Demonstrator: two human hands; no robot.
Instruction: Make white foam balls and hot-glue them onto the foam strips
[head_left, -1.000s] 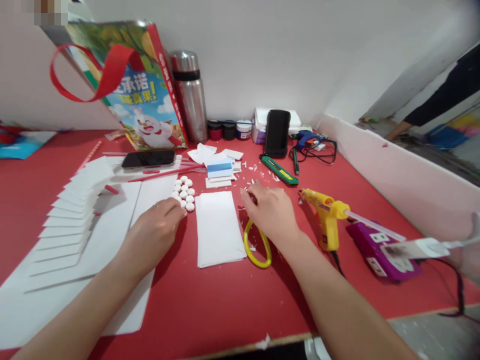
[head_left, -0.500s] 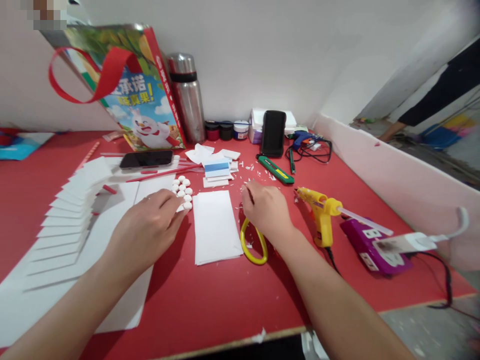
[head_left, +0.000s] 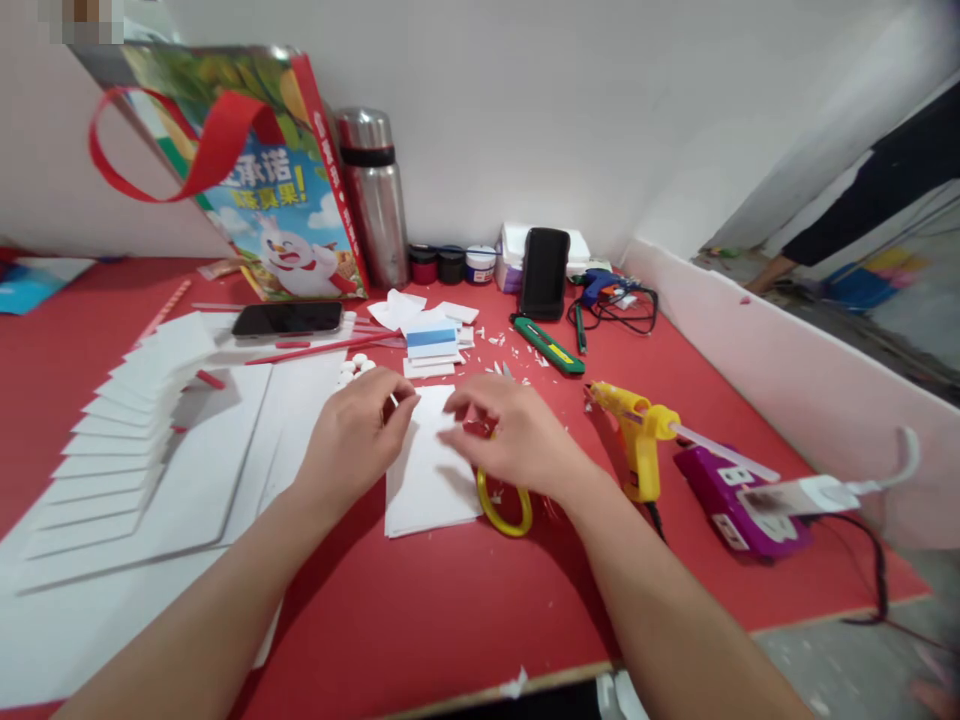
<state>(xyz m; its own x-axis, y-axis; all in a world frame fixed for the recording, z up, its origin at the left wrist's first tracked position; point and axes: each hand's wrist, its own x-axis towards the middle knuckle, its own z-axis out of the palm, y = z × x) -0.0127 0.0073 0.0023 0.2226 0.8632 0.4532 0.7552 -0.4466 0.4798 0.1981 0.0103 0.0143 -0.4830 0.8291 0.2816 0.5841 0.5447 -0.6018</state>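
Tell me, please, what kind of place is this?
Probably a craft work table: a yellow glue gun, a green utility knife, and cut white sheets lie on the red table.

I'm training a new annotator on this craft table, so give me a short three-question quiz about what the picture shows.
1. True or false: both hands are over the white foam sheet.
2. Which thing lies partly under the right hand? A) yellow-handled scissors B) green utility knife C) steel flask
3. What stands just right of the right hand, nozzle pointing left?

Key
1. True: the left hand and the right hand meet above it.
2. A
3. The yellow glue gun.
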